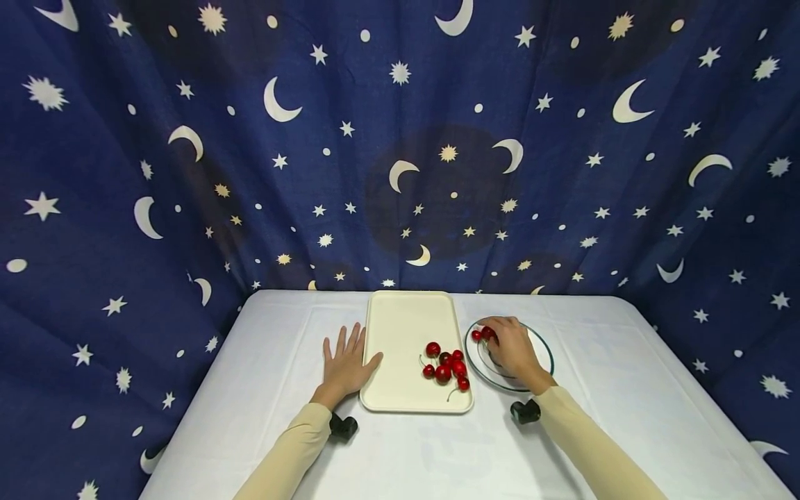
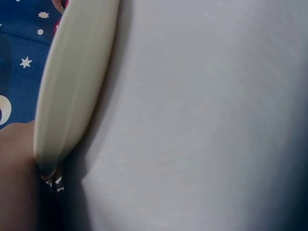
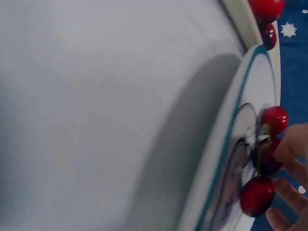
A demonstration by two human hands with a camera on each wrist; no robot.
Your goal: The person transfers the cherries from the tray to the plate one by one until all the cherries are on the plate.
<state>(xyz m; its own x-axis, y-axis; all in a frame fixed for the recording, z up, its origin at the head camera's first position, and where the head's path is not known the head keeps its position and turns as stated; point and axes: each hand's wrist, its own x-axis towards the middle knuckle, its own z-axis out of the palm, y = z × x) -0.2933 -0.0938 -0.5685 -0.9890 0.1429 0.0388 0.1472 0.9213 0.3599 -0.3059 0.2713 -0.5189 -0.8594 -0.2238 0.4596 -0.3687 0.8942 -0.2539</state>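
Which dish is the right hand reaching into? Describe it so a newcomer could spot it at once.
On the white table, look just right of the cream rectangular tray. The right hand rests over a round white plate holding a few cherries. Unlike the tray, it is circular with a thin teal rim.

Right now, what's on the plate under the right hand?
Cherries: three show on the plate in the right wrist view, by the right hand fingers. The hand covers much of the plate in the head view; any more there are hidden.
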